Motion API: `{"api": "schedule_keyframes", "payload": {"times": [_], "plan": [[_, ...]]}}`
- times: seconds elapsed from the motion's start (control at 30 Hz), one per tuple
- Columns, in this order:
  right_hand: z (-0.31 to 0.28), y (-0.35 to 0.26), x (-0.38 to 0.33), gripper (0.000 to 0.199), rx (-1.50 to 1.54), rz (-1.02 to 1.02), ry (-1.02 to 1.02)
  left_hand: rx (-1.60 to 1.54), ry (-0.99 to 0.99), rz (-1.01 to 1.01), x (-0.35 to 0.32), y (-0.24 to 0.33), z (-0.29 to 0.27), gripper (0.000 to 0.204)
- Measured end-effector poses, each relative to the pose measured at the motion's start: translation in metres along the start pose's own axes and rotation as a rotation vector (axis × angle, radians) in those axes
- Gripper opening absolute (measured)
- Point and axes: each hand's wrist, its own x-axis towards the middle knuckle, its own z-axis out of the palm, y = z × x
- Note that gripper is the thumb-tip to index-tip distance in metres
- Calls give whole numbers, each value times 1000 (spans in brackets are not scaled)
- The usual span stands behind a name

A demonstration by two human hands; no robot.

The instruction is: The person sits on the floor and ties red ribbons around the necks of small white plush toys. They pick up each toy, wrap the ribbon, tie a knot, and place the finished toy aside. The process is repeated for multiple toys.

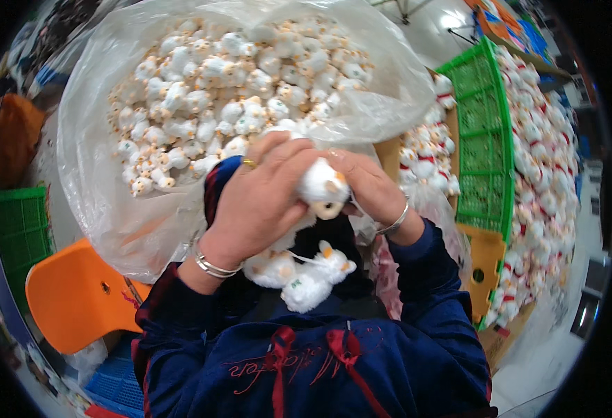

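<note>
A small white plush toy (320, 182) with an orange patch and a pale muzzle is held between my two hands at the centre of the head view. My left hand (257, 191) wraps round its left side, fingers curled over the top. On the other side, the fingers of my right hand (370, 182) press against its upper right. A thin white string shows beside my right fingers. Below, several white plush toys (307, 287) lie on my lap, with a white cord across them. My fingertips are partly hidden behind the toy.
Ahead, a large clear plastic bag (87, 174) lies spread with a heap of white plush toys (215, 90). To the right are a green crate (485, 139) and many white toys with red bands (532, 174). An orange chair (76, 296) stands at left.
</note>
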Motion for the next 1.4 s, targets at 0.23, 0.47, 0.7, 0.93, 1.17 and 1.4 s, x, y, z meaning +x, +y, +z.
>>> {"api": "schedule_keyframes", "payload": {"times": [0.23, 0.47, 0.7, 0.93, 1.17, 1.4], "plan": [[30, 27, -94, 42, 75, -146, -47, -86, 27, 40, -30, 31, -9, 63], [-118, 84, -230, 25, -141, -456, 1062, -683, -209, -523, -95, 52, -10, 50], [-190, 250, -306, 40, -864, 587, 692, -1000, -112, -743, -142, 14, 25, 65], [-173, 323, -308, 26, -817, 539, 1003, -976, -150, -754, -138, 12, 18, 70], [-178, 222, -346, 13, -297, 438, 867, -1020, -89, -733, -140, 16, 17, 70], [-167, 181, -353, 13, -462, 141, 1051, -971, -92, -719, -142, 20, 12, 68]]}}
